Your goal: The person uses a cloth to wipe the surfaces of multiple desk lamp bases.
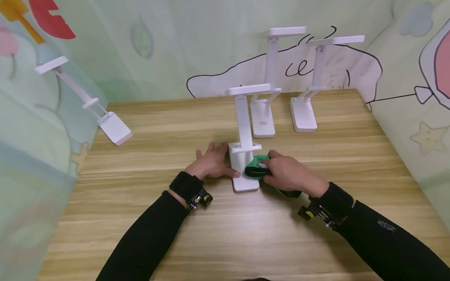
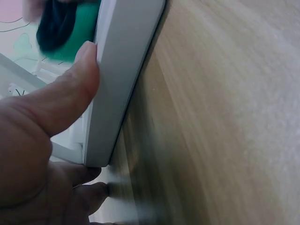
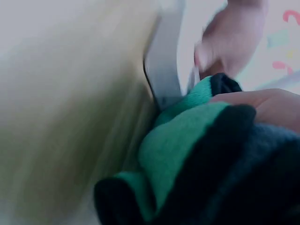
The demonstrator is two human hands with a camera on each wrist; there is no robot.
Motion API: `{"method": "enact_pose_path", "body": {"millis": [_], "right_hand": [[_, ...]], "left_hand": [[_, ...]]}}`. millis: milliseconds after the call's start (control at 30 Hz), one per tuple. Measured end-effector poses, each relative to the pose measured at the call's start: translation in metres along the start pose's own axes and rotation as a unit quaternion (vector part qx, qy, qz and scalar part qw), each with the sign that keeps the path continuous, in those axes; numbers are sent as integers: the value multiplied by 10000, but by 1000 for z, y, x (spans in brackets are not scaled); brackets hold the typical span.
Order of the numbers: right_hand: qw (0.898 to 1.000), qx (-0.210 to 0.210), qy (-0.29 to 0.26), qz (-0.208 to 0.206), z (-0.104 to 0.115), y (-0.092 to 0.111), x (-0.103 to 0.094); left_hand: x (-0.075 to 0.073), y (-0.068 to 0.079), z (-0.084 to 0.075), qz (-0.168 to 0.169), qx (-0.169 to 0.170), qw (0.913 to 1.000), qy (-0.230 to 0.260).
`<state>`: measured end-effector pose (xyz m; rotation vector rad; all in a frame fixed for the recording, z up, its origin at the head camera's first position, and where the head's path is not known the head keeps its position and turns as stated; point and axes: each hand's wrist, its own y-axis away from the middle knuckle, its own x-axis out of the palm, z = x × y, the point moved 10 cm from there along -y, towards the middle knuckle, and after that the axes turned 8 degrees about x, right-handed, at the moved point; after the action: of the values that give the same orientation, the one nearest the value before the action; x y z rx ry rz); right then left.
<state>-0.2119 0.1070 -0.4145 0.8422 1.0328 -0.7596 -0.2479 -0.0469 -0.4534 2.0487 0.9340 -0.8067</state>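
A white desk lamp (image 1: 243,125) stands upright near the middle of the wooden table. My left hand (image 1: 212,162) holds its base from the left, with the thumb (image 2: 77,89) on the base's top edge and the other fingers by its rear corner. Bunched in my right hand (image 1: 290,173) is a green cloth with dark edging (image 1: 258,167), pressed against the right side of the base. In the right wrist view the cloth (image 3: 183,140) hides much of the right hand, and the lamp base (image 3: 164,61) is blurred.
Behind the held lamp stand two more white desk lamps, one close behind (image 1: 263,119) and one farther right (image 1: 304,115). Another white lamp (image 1: 115,128) is at the table's left edge. Printed curtains (image 1: 158,50) rise along the table's back and sides.
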Motion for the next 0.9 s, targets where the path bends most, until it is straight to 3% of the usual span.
{"method": "enact_pose_path", "body": {"millis": [133,267,400,533,633,733,900], "right_hand": [[9974,-490,485,189,19,24,0],[9974,-640,207,245,19,30,-12],[9975,-588,-221,-337,11,16,-24],[9930,-516,67,-1063,5,-7,-20],[9911,-495,235,-1217,6,-20,-12],[9932,-708,100,-923,15,-19,-9],[9929,-1147,-317,64,31,-2,-9]], "left_hand": [[-1,0,0,-28,13,10000,34],[-1,-1,-1,8,21,10000,70],[-1,-4,-1,79,40,9998,175],[-3,-7,0,77,72,9996,251],[-5,-8,3,49,38,9997,236],[-6,-8,6,73,16,9998,171],[-7,-6,6,67,6,9998,190]]}}
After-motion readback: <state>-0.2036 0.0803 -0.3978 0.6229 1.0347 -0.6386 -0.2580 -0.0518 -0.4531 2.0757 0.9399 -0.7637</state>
